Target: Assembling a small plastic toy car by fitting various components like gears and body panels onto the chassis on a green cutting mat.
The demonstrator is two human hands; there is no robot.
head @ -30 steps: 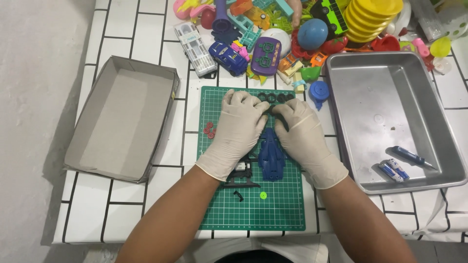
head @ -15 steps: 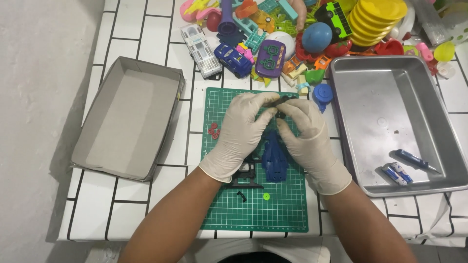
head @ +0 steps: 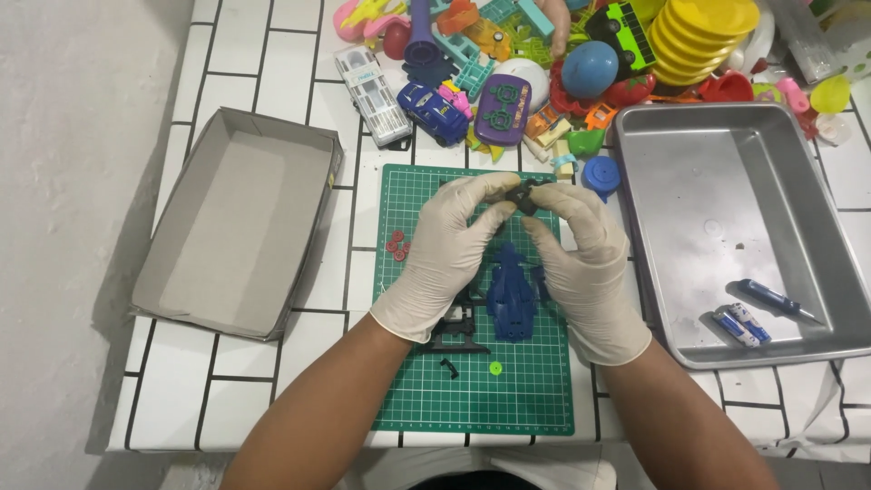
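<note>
Both gloved hands have risen slightly off the mat since the earlier frames, drawing the small dark part up between their fingertips. Left hand [head: 454, 245] and right hand [head: 581, 259] meet over the far half of the green cutting mat [head: 544, 399], and each pinches one end of the small black toy part [head: 524, 195], which is held clear of the mat. Just near of it, partly under the hands, lies a blue toy car body [head: 510, 295], with a black chassis frame [head: 454, 331] to its left. Loose on the mat are two red wheels [head: 396, 245] at the left edge, a small black clip [head: 448, 367] and a bright green disc [head: 495, 368] nearer the person.

Containers: to the left of the mat sits a grey cardboard tray [head: 181, 304], set at a slight angle on the white tiled table [head: 227, 381]. To the right stands a metal baking pan [head: 817, 245]; in its near right corner lie a blue-handled screwdriver [head: 769, 298] and two small batteries [head: 742, 325], side by side, the screwdriver just beyond them.

Along the far edge of the table is a heap of plastic toys [head: 508, 63], among them a blue toy car [head: 434, 109], a white toy bus [head: 372, 95] and a stack of yellow bowls [head: 699, 36].
</note>
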